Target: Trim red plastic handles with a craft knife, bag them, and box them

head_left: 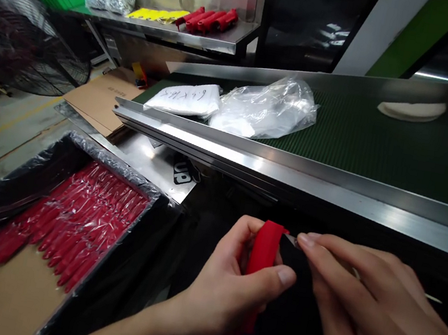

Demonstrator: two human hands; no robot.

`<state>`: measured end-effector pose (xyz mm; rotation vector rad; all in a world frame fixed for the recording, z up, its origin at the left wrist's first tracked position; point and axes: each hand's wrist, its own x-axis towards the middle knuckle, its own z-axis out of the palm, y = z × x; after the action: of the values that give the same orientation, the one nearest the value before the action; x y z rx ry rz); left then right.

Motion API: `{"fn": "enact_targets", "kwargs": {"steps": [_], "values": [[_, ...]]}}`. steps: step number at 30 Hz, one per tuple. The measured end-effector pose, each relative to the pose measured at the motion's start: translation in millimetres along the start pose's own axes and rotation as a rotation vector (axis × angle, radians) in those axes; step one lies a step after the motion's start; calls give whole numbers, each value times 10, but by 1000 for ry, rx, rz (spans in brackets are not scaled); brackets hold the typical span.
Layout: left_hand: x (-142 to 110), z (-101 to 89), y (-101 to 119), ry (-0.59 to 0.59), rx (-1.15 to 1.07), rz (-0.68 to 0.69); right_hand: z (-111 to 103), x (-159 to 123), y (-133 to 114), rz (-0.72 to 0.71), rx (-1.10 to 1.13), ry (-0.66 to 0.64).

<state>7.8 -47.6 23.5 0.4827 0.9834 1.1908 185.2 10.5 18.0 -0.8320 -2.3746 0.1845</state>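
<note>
**Q:** Red piece, where?

**A:** Red strip [264,255], held in the left hand [224,289], low and right of centre in the head view. Long axis near upright, top end toward the conveyor rail [291,180], lower end toward the person.

**Q:** Left hand's state?

**A:** Closed around the strip. Thumb across the front, the other fingers [238,233] curled behind. A firm hold by the look of it.

**Q:** And the right?

**A:** Comes in from the right side, level with the strip's top end. Its fingers [333,262] sit narrow, tips just beside the strip's right edge, around a small metal tip [291,240] that points left at the strip. Can't tell if they actually grip it; the thumb is hidden.

**Q:** Which hand is nearer the strip's top?

**A:** Left has it in hand. Right is just off the upper edge, with dark material [292,295] between the hands.

**Q:** Surroundings?

**A:** Lower left, a plastic-lined box [111,166] of red items in clear plastic [70,227]. Well apart from both hands.
</note>
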Motion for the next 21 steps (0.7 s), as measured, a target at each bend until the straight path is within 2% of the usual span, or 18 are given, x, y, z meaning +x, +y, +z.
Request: {"fn": "enact_targets", "kwargs": {"steps": [6, 9, 14, 19, 21], "values": [[-67, 3, 1, -54, 23, -19, -13, 19, 71, 4, -52, 64], [-88, 3, -19, -97, -9, -57, -40, 52, 75, 32, 52, 145], [-31, -1, -44, -144, -215, -63, -33, 1, -18, 16, 190, 120], [-10, -22, -54, -264, -319, -84, 0, -14, -90, 32, 192, 93], [-18, -22, -56, -290, -354, -104, 11, -6, -98, 21, 188, 119]]}}
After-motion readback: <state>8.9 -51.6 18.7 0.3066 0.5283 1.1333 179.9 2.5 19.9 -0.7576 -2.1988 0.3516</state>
